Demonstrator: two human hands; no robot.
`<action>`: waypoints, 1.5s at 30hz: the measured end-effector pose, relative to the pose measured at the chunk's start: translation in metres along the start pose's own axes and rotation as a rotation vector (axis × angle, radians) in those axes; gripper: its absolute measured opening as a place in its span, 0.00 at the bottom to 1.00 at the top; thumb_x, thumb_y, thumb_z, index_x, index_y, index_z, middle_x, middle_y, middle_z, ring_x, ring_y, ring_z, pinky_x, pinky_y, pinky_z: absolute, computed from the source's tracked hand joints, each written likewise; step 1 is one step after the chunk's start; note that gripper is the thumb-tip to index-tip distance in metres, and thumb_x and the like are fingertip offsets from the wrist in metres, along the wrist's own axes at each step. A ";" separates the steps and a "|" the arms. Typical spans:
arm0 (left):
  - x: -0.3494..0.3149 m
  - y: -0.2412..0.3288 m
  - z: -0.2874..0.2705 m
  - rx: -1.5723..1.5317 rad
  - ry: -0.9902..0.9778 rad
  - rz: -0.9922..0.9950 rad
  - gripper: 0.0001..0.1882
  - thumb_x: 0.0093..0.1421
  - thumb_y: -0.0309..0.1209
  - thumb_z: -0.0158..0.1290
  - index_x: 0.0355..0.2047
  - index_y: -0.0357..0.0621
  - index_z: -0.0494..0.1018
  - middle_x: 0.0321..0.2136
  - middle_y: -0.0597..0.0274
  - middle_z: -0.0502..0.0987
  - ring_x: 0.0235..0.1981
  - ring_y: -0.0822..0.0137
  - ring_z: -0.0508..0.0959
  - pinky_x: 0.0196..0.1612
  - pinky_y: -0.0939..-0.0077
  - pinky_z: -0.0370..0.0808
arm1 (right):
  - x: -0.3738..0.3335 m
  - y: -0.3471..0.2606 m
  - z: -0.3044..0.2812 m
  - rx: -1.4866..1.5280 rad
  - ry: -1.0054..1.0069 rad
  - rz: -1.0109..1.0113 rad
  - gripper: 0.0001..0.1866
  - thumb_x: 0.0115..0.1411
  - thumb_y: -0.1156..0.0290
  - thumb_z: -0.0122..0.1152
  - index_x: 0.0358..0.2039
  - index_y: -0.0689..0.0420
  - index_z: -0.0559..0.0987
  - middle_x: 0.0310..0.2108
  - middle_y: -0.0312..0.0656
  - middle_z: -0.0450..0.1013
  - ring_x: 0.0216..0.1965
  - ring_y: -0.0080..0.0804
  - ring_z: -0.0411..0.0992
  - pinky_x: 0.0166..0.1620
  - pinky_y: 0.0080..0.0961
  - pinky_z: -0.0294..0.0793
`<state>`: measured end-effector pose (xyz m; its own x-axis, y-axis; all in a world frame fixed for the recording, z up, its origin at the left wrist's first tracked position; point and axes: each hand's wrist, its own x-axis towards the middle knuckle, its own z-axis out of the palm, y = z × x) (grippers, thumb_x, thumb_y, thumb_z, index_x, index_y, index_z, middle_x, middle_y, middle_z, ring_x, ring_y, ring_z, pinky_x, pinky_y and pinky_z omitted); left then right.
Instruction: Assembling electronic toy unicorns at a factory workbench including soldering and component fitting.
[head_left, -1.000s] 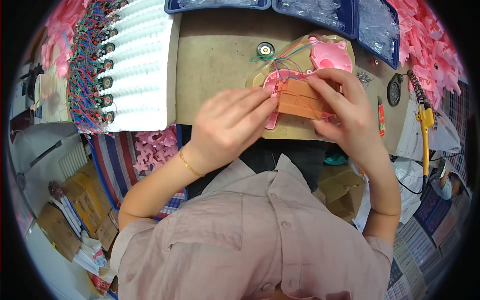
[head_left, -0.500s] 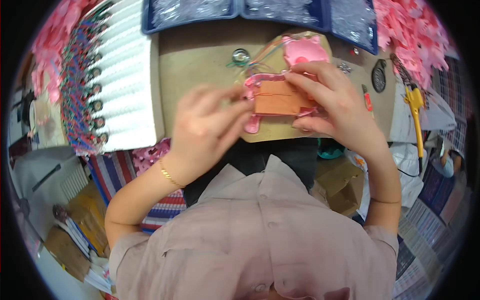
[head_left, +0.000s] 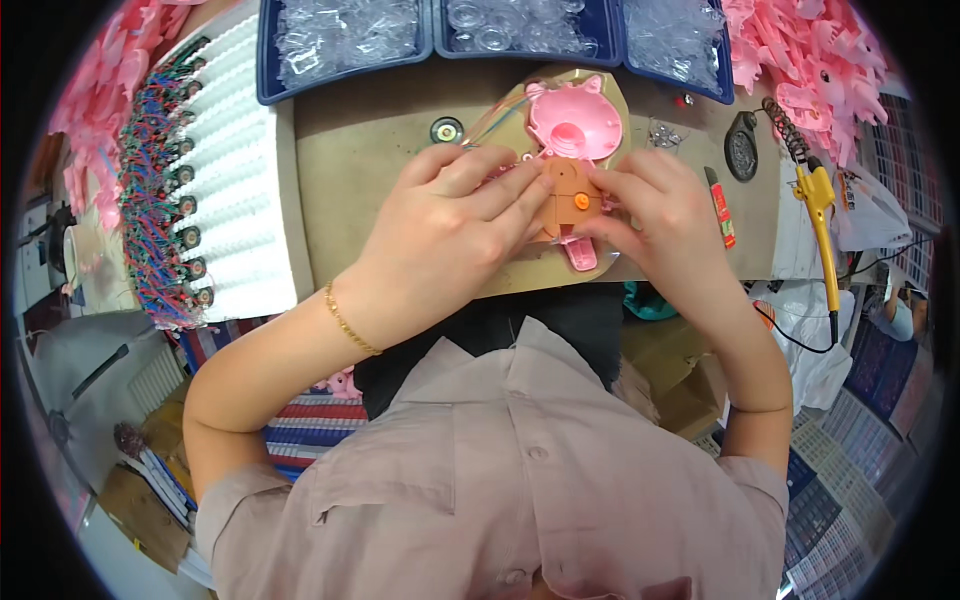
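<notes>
I hold a small orange block (head_left: 568, 195) between both hands, over the tan board on the worktop (head_left: 370, 150), just below the pink pig-shaped shell (head_left: 574, 118). My left hand (head_left: 440, 235) curls over its left side, fingers (head_left: 515, 190) closed against it. My right hand (head_left: 660, 220) pinches its right edge, fingers bent tight. A pink piece (head_left: 580, 255) pokes out beneath the block. Right of the shell lies a yellow soldering iron (head_left: 818, 200); above it sit blue trays (head_left: 350, 40) of clear parts.
</notes>
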<state>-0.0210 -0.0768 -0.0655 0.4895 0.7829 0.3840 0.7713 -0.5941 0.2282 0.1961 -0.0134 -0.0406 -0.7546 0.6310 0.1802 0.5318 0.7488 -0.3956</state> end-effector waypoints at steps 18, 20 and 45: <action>0.020 -0.013 -0.002 -0.374 0.010 -0.539 0.09 0.51 0.33 0.56 0.26 0.39 0.73 0.25 0.56 0.73 0.30 0.55 0.73 0.36 0.65 0.71 | 0.072 0.002 -0.013 -0.117 -0.290 -0.020 0.06 0.55 0.70 0.56 0.30 0.59 0.75 0.28 0.44 0.73 0.30 0.42 0.72 0.34 0.32 0.71; 0.018 -0.015 -0.003 -0.486 -0.003 -0.558 0.07 0.51 0.30 0.56 0.27 0.40 0.73 0.25 0.57 0.72 0.30 0.56 0.73 0.35 0.66 0.71 | 0.061 -0.011 -0.021 0.153 -0.185 -0.004 0.07 0.57 0.69 0.55 0.30 0.60 0.75 0.22 0.46 0.71 0.25 0.43 0.70 0.30 0.33 0.70; 0.011 -0.028 -0.012 -0.936 -0.183 -0.637 0.09 0.54 0.26 0.56 0.35 0.36 0.77 0.29 0.60 0.75 0.26 0.72 0.76 0.32 0.78 0.74 | 0.029 0.025 0.031 0.019 0.084 0.191 0.09 0.52 0.66 0.63 0.32 0.56 0.78 0.32 0.39 0.74 0.36 0.38 0.70 0.42 0.31 0.67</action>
<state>-0.0421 -0.0541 -0.0566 0.2297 0.9603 -0.1583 0.3326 0.0754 0.9401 0.1754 0.0172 -0.0729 -0.6059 0.7762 0.1744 0.6540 0.6108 -0.4462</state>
